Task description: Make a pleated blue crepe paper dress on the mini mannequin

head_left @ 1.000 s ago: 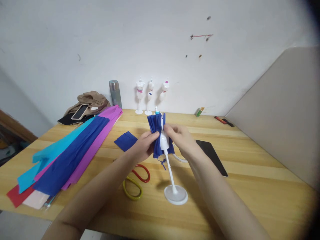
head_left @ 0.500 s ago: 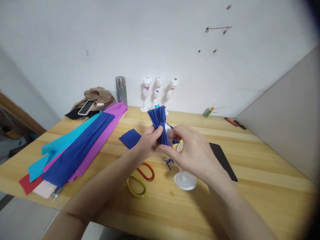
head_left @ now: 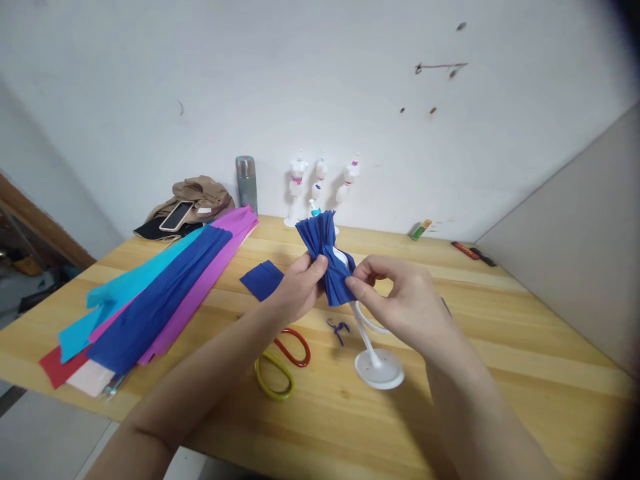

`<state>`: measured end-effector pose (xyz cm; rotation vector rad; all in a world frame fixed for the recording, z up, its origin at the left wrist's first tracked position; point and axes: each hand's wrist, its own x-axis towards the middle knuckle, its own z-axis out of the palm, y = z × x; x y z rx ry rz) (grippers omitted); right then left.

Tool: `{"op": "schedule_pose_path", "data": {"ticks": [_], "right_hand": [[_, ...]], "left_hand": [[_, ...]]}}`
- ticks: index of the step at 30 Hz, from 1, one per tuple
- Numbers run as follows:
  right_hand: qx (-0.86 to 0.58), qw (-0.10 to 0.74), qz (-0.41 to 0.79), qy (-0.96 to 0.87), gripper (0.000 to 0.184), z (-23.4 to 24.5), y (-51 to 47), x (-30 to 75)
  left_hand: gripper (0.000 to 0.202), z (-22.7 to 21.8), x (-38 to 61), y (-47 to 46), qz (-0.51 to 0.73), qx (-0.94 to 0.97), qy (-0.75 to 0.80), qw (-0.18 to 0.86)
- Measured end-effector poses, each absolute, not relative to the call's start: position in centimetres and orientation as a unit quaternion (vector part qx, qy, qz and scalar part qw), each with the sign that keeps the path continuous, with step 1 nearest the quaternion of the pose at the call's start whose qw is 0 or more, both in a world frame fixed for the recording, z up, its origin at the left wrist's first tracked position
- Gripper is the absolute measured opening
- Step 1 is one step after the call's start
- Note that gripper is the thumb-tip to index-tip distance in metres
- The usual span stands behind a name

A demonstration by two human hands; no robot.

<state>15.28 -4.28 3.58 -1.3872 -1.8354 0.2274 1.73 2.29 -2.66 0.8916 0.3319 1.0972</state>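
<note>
Pleated blue fabric (head_left: pixel 320 237) is wrapped round a small white mannequin (head_left: pixel 341 257), tilted over the table on its stand (head_left: pixel 379 369). My left hand (head_left: pixel 300 287) grips the fabric at its gathered middle, thumb in front. With thumb and forefinger my right hand (head_left: pixel 400 293) pinches the lower right edge of the same fabric. Below the hands lie a thin blue strip scrap (head_left: pixel 341 329) and scissors with one red and one yellow handle (head_left: pixel 274 375), partly hidden by my left forearm. A flat blue fabric piece (head_left: pixel 262 280) rests behind my left hand.
Cyan, blue and magenta cloths (head_left: pixel 165 297) spread across the left side. A phone (head_left: pixel 177 216), a brown cloth bundle (head_left: pixel 205 195) and a flask (head_left: pixel 247 183) stand behind them. Several small mannequins (head_left: pixel 299 175) line the wall. A green-orange item (head_left: pixel 421 230) and a red-black one (head_left: pixel 465 251) lie at back right.
My right fingers have closed on the fabric's lower edge and spread it out to the right. The stand's base now appears slightly lower and further right.
</note>
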Motion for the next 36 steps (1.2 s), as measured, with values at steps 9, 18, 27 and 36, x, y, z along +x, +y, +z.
{"op": "schedule_pose_path", "data": {"ticks": [9,18,27,36], "right_hand": [[-0.547,0.444,0.076,-0.706,0.015,3.1,-3.9,14.7],[-0.536,0.447,0.138,-0.703,0.022,3.6,-4.0,15.1],[-0.544,0.455,0.123,-0.694,0.015,3.0,-3.6,15.0],[-0.545,0.458,0.115,-0.693,0.021,3.1,-3.5,15.1]], "left_hand": [[0.047,-2.3,2.1,1.4,0.495,0.405,0.146,0.755],[0.058,-2.2,2.1,1.2,0.471,0.400,0.138,0.774],[0.049,-2.2,2.2,1.0,0.478,0.401,0.158,0.765],[0.049,-2.2,2.2,0.9,0.476,0.401,0.163,0.765]]}}
